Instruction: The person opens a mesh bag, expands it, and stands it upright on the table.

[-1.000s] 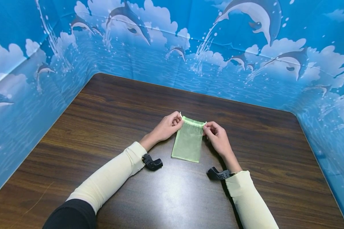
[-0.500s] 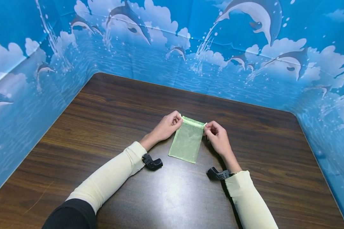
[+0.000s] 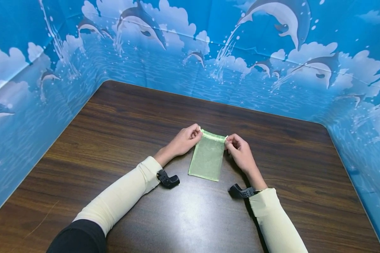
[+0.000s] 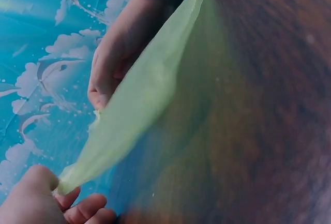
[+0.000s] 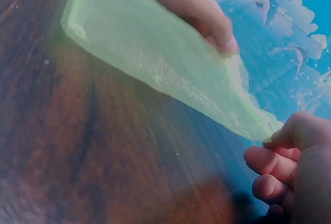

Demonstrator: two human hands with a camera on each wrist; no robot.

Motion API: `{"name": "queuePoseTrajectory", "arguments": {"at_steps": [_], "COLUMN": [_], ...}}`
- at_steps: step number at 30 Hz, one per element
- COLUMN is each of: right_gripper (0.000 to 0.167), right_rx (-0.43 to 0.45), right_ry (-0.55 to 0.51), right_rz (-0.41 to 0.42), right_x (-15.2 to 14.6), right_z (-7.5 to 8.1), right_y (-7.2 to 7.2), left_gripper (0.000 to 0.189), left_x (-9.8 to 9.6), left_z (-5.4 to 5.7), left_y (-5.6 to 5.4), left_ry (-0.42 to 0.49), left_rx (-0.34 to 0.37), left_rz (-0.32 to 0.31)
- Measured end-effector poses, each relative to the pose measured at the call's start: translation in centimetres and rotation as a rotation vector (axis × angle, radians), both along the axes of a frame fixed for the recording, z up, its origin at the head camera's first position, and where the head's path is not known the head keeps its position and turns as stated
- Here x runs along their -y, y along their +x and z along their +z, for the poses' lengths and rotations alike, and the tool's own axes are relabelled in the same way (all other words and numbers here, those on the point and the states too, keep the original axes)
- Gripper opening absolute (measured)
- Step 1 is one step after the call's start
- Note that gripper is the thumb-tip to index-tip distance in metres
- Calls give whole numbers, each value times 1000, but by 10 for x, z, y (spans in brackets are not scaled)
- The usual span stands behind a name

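Green pouch (image 3: 206, 160) has fingers (image 5: 271, 164) pinching both top corners.

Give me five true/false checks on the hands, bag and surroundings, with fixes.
1. The left hand and right hand each pinch the green bag. True.
2. The green bag is crumpled into a ball. False: it is spread out between the hands.
3. A pale sleeve covers each forearm. True.
4. The hands grip the bag's near edge. False: they grip its far corners.
5. Dolphins are printed on the blue backdrop. True.
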State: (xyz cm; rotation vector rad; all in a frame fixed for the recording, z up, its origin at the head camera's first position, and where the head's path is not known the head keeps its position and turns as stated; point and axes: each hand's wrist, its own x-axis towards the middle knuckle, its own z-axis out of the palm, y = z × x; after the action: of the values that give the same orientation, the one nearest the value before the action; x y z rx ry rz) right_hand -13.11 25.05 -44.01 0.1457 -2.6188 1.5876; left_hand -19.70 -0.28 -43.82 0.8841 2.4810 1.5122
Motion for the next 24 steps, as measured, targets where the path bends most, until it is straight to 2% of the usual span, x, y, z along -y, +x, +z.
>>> {"name": "queuePoseTrajectory", "arguments": {"at_steps": [5,13,19,24], "right_gripper": [20,35,27,23], "right_rx": [4,-13,-26,-28], "right_ry": [34,18,77,82], "right_rz": [1,-15,-25,-25], "right_x": [0,0,1,1], "right_z": [0,-1,-1,-2], "right_y": [1,0,0,-1], "left_gripper": [20,17,18,19], "left_x": [0,-1,0,0], "left_z": [-1,-1,0,0], "left_y": [0,0,0,0], "left_ry": [-7,-54,-94,-102], "left_rx": [-14,-34,-28,-36], "left_rz": [1,-44,-57,-56]}}
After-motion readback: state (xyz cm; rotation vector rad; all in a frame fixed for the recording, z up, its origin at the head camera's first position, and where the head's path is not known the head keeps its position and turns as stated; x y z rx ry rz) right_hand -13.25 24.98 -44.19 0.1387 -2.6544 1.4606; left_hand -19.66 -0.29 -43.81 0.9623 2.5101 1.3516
